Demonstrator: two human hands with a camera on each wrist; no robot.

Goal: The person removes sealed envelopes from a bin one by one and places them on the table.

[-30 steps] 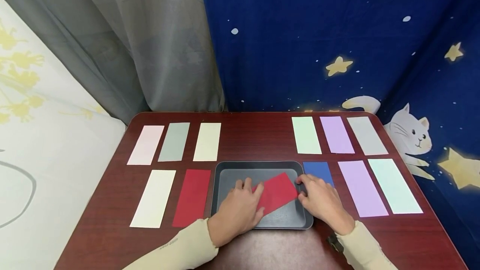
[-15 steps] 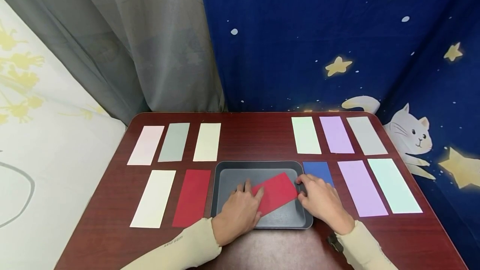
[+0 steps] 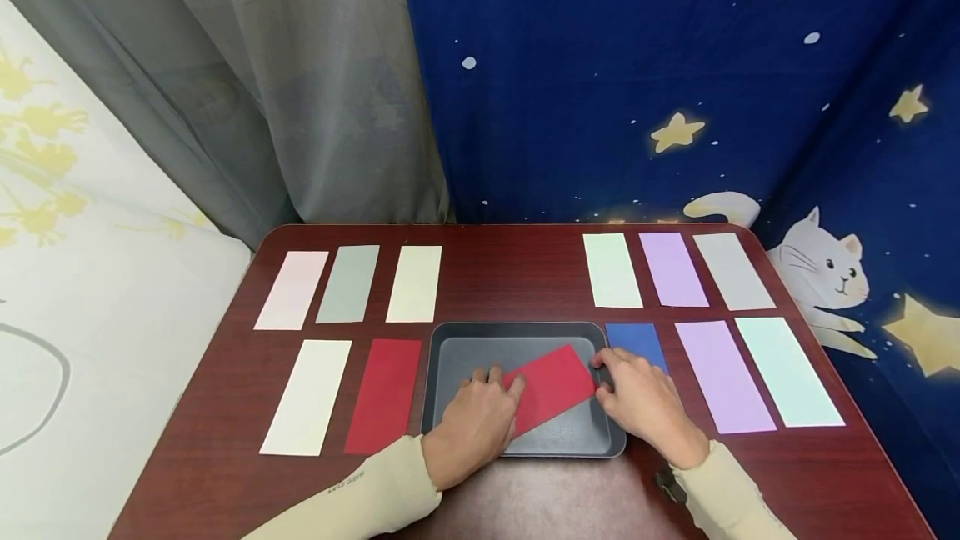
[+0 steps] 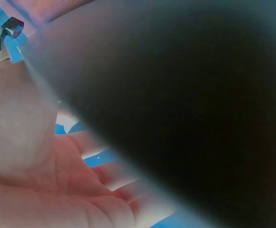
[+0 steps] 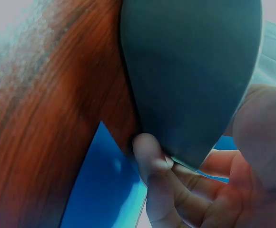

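Observation:
In the head view a dark grey tray [image 3: 480, 344] holds a red paper rectangle [image 3: 551, 386], lying aslant. My left hand [image 3: 474, 423] reaches over the tray's left half, its fingers resting at the paper's left end; the thumb is hidden. A blurred dark shape covers much of the left wrist view, with my left palm [image 4: 76, 175] and fairly straight fingers beside it. My right hand [image 3: 641, 398] pinches the tray's right rim, close to the paper's right corner. In the right wrist view its thumb and fingers [image 5: 150, 156] meet at the tray's edge [image 5: 190, 85].
Paper rectangles lie in rows on the brown table [image 3: 517, 273]. Left of the tray are a red one [image 3: 384, 397] and a cream one [image 3: 306, 398]; right are a blue one [image 3: 633, 340], a lilac one [image 3: 726, 377] and a mint one [image 3: 791, 373]. Several more lie behind.
My left hand's fingers have drawn in slightly and its thumb has slipped out of sight. The red paper and my right hand stay where they were.

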